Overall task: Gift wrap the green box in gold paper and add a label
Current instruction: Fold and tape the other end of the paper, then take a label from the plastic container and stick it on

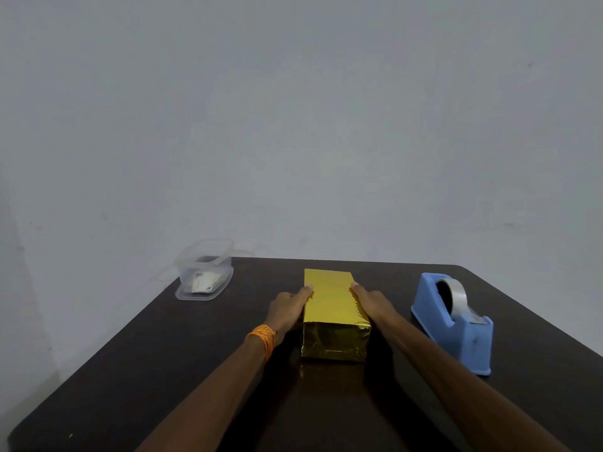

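Note:
A box fully covered in shiny gold paper (332, 308) lies lengthwise in the middle of the dark table (163, 370); none of the green box shows. My left hand (288, 308), with an orange thread band at the wrist, lies flat against the box's left side, fingers straight. My right hand (370, 300) lies flat against its right side, fingers straight too. The palms are partly hidden by the box. Small white labels (204, 282) lie inside a clear plastic tub (205, 267) at the far left corner.
A blue tape dispenser (456, 324) with a roll of clear tape stands to the right of the box, close to my right forearm. A plain grey wall rises behind the table's far edge.

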`<state>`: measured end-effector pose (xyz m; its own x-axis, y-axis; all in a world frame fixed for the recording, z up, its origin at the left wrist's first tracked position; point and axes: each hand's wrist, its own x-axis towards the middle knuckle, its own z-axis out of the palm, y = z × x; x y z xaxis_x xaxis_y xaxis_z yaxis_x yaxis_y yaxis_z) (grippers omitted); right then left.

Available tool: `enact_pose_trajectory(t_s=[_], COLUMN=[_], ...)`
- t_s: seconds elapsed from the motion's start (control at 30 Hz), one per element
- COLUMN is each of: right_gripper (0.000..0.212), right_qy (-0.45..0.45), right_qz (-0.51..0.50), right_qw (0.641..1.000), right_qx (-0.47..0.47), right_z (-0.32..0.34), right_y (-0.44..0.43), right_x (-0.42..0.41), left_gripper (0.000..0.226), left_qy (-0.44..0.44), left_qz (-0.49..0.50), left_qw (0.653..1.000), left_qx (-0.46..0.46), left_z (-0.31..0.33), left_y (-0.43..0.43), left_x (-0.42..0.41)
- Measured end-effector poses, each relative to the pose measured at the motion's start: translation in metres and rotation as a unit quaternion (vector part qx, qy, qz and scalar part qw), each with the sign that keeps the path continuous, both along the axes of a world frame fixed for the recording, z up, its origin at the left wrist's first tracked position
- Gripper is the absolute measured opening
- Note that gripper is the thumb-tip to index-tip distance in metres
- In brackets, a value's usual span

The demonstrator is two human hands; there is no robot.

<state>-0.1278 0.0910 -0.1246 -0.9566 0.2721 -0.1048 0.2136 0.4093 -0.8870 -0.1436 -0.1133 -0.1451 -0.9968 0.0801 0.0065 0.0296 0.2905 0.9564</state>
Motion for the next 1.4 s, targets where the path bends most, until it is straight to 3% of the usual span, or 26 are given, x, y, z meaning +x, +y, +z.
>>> enact_pose_trajectory(t_s=[0.27,0.53,0.63,0.7,1.0,1.17,1.4], right_gripper=[0.064,0.046,0.03,0.031,0.024,0.028,0.036], right_qy=[0.0,0.184,0.223,0.234,0.237,0.22,0.148], right_qz=[0.001,-0.079,-0.063,-0.039,0.092,0.117,0.126], right_qw=[1.0,0.967,0.96,0.963,0.962,0.965,0.976], right_qx=[0.023,0.159,0.154,0.13,0.1,0.079,0.096], right_z=[0.004,0.03,0.054,0.066,0.084,0.08,0.05], right_y=[0.001,-0.011,-0.033,-0.055,-0.184,-0.238,-0.282], right_x=[0.001,0.001,0.001,-0.004,-0.039,-0.06,-0.105], left_gripper=[0.064,0.049,0.05,0.048,0.035,0.024,0.021], left_qy=[0.005,0.052,0.079,0.086,0.152,0.169,0.095], left_qz=[-0.018,0.056,0.077,0.105,0.226,0.279,0.278], left_qw=[1.0,0.995,0.991,0.987,0.958,0.942,0.955], left_qx=[-0.006,0.059,0.075,0.088,0.088,0.075,0.044], left_z=[0.004,0.024,0.041,0.051,0.082,0.08,0.057], left_y=[-0.003,-0.033,-0.056,-0.075,-0.179,-0.231,-0.258], left_x=[0.002,0.0,-0.005,-0.009,-0.003,-0.005,-0.042])
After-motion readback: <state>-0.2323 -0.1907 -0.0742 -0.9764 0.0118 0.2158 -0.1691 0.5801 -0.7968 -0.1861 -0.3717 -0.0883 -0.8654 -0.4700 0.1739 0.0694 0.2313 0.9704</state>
